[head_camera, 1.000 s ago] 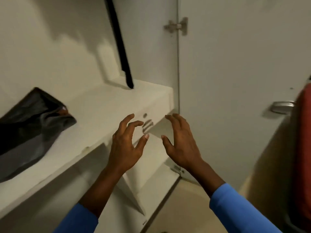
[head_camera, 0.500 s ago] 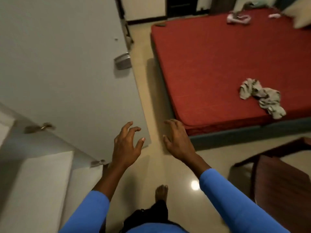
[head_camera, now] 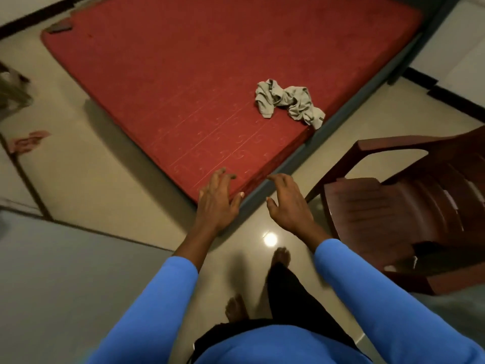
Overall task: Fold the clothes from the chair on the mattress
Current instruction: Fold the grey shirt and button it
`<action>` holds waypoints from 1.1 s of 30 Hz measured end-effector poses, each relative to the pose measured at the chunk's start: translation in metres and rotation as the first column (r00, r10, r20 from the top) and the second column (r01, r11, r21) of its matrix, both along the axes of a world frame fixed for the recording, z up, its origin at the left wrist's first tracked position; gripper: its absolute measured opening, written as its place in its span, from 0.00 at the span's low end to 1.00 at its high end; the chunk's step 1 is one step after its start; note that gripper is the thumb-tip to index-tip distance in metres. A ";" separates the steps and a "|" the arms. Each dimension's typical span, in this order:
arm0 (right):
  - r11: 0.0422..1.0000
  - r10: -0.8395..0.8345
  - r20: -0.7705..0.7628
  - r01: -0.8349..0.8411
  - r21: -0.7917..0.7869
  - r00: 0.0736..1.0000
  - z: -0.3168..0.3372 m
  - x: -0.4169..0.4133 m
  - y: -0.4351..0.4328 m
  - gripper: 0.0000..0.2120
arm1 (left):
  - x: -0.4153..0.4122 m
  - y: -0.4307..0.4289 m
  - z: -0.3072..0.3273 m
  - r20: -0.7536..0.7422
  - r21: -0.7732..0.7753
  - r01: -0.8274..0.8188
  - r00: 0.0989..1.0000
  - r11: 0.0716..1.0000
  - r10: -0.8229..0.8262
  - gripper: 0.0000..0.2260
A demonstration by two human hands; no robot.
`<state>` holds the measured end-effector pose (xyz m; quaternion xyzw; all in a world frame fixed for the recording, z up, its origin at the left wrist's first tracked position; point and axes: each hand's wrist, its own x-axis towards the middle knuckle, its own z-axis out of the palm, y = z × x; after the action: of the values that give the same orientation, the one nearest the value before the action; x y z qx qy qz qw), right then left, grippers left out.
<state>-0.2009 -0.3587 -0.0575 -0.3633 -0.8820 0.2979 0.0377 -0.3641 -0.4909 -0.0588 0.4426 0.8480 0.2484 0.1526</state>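
Note:
A red mattress [head_camera: 199,82] lies on the floor ahead of me. A crumpled grey-green garment [head_camera: 288,102] sits on it near its right edge. A dark brown plastic chair [head_camera: 409,206] stands to my right, its seat bare except for something dark at its front edge. My left hand [head_camera: 216,203] and my right hand [head_camera: 290,203] hover in front of me over the mattress's near corner, fingers loosely spread, holding nothing.
A shiny beige tiled floor [head_camera: 99,179] surrounds the mattress. A grey cupboard door [head_camera: 65,279] fills the lower left. A pink scrap [head_camera: 27,141] lies on the floor at the left. My bare feet stand on the tiles below my hands.
My view has swung from the cupboard shelf to the mattress and chair. Both hands stay raised and empty, now over the mattress corner.

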 end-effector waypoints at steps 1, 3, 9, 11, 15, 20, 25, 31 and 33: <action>1.000 -0.029 0.005 0.029 -0.003 1.000 -0.004 -0.002 0.014 0.29 | -0.005 0.018 -0.002 0.001 -0.021 0.019 1.000 1.000 -0.019 0.23; 0.997 -0.072 0.012 0.072 -0.011 0.997 -0.012 -0.007 0.046 0.30 | -0.014 0.054 -0.008 0.010 -0.058 0.051 0.999 0.997 -0.051 0.25; 0.984 -0.112 -0.003 0.111 -0.141 0.994 -0.024 -0.029 0.150 0.23 | -0.044 0.162 -0.015 0.120 -0.062 0.051 0.992 0.997 -0.044 0.25; 0.972 -0.105 0.013 0.105 -0.209 0.994 -0.024 -0.036 0.182 0.19 | -0.051 0.196 -0.013 0.174 -0.045 0.023 0.985 0.999 -0.015 0.25; 0.948 -0.107 0.033 0.112 -0.297 0.994 -0.033 -0.060 0.249 0.14 | -0.068 0.262 -0.021 0.275 -0.031 -0.045 0.960 0.999 0.052 0.24; 0.883 -0.251 0.059 0.253 -0.394 0.966 -0.054 -0.105 0.323 0.10 | -0.106 0.332 -0.050 0.357 -0.094 -0.114 0.923 0.989 0.141 0.25; 0.755 -0.421 0.119 0.420 -0.504 0.899 -0.097 -0.156 0.391 0.06 | -0.171 0.415 -0.108 0.517 -0.180 -0.196 0.815 0.964 0.262 0.28; 0.270 -0.842 0.251 0.776 -0.570 0.478 -0.164 -0.211 0.476 0.21 | -0.230 0.490 -0.198 0.612 -0.301 -0.229 0.698 0.926 0.372 0.36; 0.108 -0.907 0.312 0.872 -0.477 0.283 -0.190 -0.216 0.505 0.35 | -0.239 0.511 -0.217 0.620 -0.319 -0.199 0.695 0.927 0.363 0.36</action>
<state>-0.4164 0.1464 -0.2476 -0.8003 -0.3490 0.4716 0.1241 -0.6030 0.0201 -0.2756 0.1675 0.8164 0.3120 0.4561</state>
